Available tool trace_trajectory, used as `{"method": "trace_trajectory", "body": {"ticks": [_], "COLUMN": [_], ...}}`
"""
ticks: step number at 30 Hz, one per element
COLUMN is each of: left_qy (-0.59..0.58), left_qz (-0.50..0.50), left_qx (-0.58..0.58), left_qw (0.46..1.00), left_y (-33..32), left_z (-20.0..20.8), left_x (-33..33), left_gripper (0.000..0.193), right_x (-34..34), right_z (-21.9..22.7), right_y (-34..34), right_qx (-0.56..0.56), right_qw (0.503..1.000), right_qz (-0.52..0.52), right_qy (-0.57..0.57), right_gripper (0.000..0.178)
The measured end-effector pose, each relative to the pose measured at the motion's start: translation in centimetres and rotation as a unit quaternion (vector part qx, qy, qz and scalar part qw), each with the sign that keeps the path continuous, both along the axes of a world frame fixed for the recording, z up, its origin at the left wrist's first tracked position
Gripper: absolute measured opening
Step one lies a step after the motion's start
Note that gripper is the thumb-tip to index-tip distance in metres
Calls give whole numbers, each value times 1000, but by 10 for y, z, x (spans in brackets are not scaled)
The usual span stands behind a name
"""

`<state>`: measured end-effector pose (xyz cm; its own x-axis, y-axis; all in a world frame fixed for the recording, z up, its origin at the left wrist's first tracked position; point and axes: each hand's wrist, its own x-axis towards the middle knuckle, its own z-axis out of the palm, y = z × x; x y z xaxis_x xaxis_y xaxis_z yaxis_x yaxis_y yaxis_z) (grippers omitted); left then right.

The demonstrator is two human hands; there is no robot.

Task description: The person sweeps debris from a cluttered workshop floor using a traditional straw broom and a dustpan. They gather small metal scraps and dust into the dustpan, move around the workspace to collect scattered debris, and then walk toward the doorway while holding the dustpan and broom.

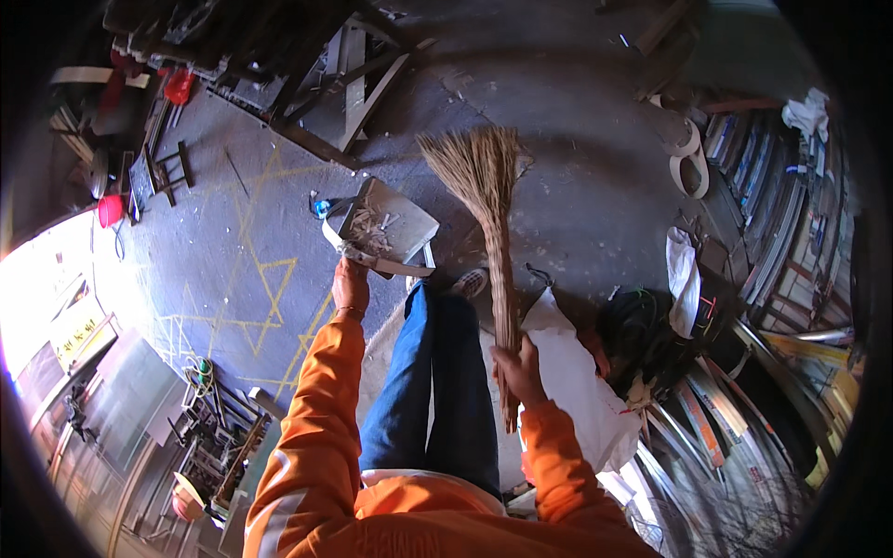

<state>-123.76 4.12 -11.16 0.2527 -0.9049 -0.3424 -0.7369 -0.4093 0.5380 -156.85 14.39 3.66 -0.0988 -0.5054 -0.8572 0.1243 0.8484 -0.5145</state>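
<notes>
The broom (499,251) is gripped by the right hand (521,372), whose fingers are wrapped round the lower part of its stalk, with a short end left sticking out below. The stalk is pointed away from the body, and the spread bristles (479,172) are held at the far end; whether the floor is touched by them cannot be told. The dustpan (416,230) is clasped by the left hand (350,286) at its near edge and is held out ahead, to the left of the broom and apart from it. Pale scraps (374,226) are gathered inside the pan, mostly toward its left side. A small blue item (322,207) is seen just beside the pan's left edge.

Both arms are covered by orange sleeves (316,395), and between them blue jeans (400,418) and one shoe (470,282) are seen. A white sack (563,372) is spread near the right forearm. The grey floor (577,214) is marked on the left with yellow lines (276,290) in star shapes. Farther out, long bars (777,232) are stacked at the right, a pale coiled strip (693,153) is laid near them, and a red bucket (110,211) is placed at the far left
</notes>
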Motion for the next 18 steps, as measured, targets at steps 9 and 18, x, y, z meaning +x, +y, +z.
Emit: {"method": "trace_trajectory", "body": {"ticks": [9,18], "left_qy": [-1,-13], "left_qz": [83,74], "left_qx": [68,70], "left_qw": [994,995], "left_y": [6,-18], "left_z": [-32,-50], "left_x": [57,73], "left_gripper": [40,25], "right_x": [31,9], "right_z": [-97,-57], "right_y": [-113,-35], "right_qx": [-108,-56], "right_qw": [966,903], "right_qz": [188,399], "right_qy": [142,150], "right_gripper": [45,69]}}
